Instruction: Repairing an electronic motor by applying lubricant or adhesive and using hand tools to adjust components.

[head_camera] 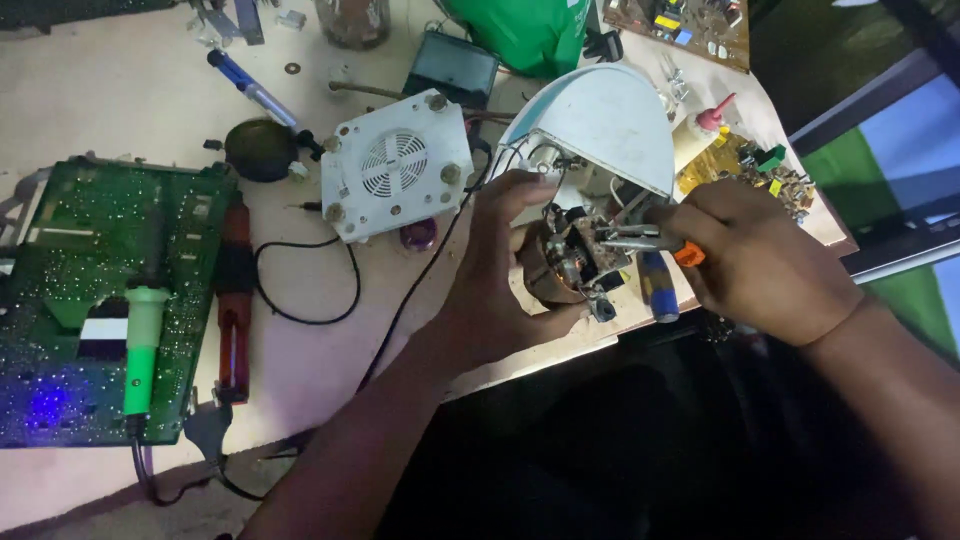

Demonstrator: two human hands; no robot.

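Here, over the near edge of the tabletop (300,350), I am cradling a small electric motor (566,262) under its white dome housing (605,120), thin wires running between the two. It looks dense for its size, its windings and leads fragile, so the rigid metal body is the place to grip. My left hand (500,270) is curling shut around it, while my right hand (755,262) is clenching orange-handled pliers (650,240) against its top.

Both hands (left (505,255), right (755,255)) curl closed, forearms converging.
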